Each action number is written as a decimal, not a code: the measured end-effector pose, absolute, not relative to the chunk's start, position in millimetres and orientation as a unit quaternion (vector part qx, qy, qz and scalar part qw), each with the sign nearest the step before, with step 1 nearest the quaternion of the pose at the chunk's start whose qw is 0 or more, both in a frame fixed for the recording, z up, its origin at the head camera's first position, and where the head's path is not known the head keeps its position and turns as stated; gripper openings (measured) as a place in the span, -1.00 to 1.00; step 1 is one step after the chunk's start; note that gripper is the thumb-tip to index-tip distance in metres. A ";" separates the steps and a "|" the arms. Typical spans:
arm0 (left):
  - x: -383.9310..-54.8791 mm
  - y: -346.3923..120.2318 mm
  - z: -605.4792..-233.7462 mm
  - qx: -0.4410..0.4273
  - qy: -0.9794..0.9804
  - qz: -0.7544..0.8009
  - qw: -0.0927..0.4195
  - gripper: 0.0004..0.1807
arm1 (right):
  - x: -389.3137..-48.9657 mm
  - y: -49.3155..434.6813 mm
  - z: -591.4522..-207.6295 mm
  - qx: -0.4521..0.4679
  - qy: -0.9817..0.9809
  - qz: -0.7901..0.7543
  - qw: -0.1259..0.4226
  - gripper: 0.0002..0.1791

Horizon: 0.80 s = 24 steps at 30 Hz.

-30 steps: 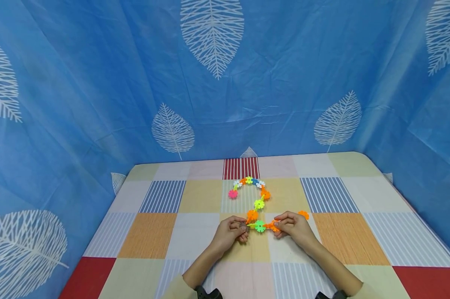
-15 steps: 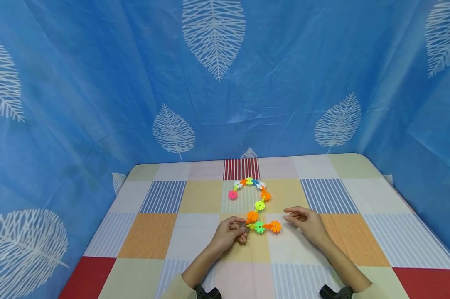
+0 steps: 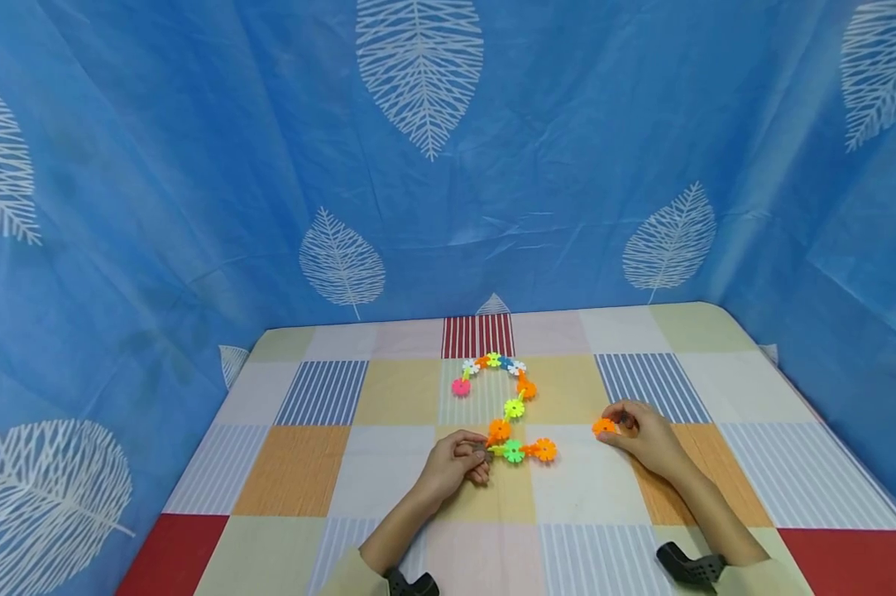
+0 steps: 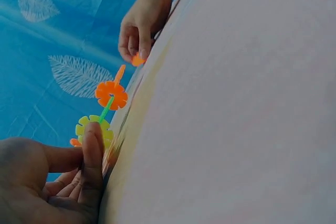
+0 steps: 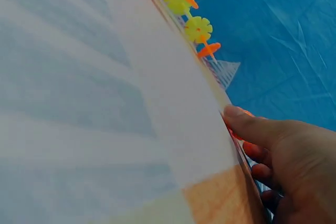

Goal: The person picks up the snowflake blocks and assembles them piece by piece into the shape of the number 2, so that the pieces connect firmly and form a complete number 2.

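A chain of flower-shaped interlocking discs curves over the table in the head view, from a pink disc (image 3: pixel 460 386) round to a green disc (image 3: pixel 513 451) and an orange end disc (image 3: pixel 545 449) nearer the person. My left hand (image 3: pixel 448 465) pinches the chain at its near left corner; its fingertips hide the part held. In the left wrist view a yellow disc (image 4: pixel 94 128) shows just past those fingertips. Off to the right, my right hand (image 3: pixel 652 443) pinches a loose orange disc (image 3: pixel 605 427) between thumb and fingers, apart from the chain and low at the tabletop.
A patchwork-patterned cloth (image 3: pixel 395 463) covers the table. Blue sheets with white leaf prints (image 3: pixel 552 248) hang behind it and along both sides. Dark wrist-worn devices, one of them a black strap mount (image 3: pixel 689 567), sit at both cuffs.
My right hand has left the chain's orange end disc, moved right and taken hold of the loose orange disc. The left hand has kept its grip on the chain in place.
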<state>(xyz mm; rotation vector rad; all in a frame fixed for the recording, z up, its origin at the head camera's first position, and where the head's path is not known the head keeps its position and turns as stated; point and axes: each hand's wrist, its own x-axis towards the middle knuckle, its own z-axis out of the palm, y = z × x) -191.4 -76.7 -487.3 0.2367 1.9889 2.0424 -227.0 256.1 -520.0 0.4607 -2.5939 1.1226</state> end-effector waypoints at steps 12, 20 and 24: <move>-202.9 -76.2 -507.7 0.054 0.663 0.735 0.131 -0.72 | -216.0 205.5 -518.8 0.174 -0.746 0.642 0.037 -0.75; -198.7 -75.8 -496.2 0.051 0.661 0.736 0.137 -0.75 | -214.7 200.4 -520.3 0.207 -0.754 0.617 0.087 -0.86; -195.5 -76.2 -489.3 0.056 0.664 0.733 0.138 -0.75 | -214.9 199.7 -521.3 0.214 -0.771 0.591 0.104 -0.85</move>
